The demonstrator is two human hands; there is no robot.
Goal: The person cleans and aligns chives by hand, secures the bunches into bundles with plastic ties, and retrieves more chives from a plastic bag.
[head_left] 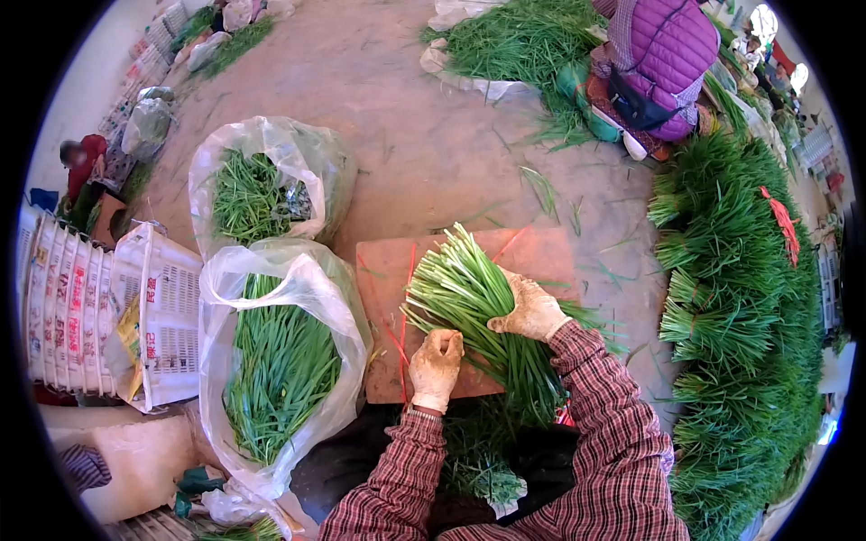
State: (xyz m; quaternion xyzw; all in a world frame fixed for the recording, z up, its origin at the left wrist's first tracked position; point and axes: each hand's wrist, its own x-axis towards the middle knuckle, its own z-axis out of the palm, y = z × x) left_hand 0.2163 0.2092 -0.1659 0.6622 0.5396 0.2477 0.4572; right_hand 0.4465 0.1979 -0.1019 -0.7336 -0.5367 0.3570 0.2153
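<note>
A thick bunch of garlic chives (pixel 469 288) lies slantwise over a reddish-brown board (pixel 552 261), its pale cut ends pointing up and left. My right hand (pixel 528 308), in a dirty whitish glove, is wrapped around the bunch from the right. Close to the lower left of the stems, my left hand (pixel 436 368), gloved alike, is closed with thumb and fingertips pinched together. Whatever sits in that pinch is too small to make out. Red ties (pixel 397 341) lie across the board just left of my left hand. The leafy ends droop toward my lap.
Two clear plastic bags (pixel 347 302) of loose chives stand at left, beside stacked white plastic baskets (pixel 171 334). Tied chive bundles (pixel 740 361) form a long row at right. A person in a purple padded jacket (pixel 663 54) crouches near a chive heap (pixel 523 41). Another person (pixel 86 162) sits far left.
</note>
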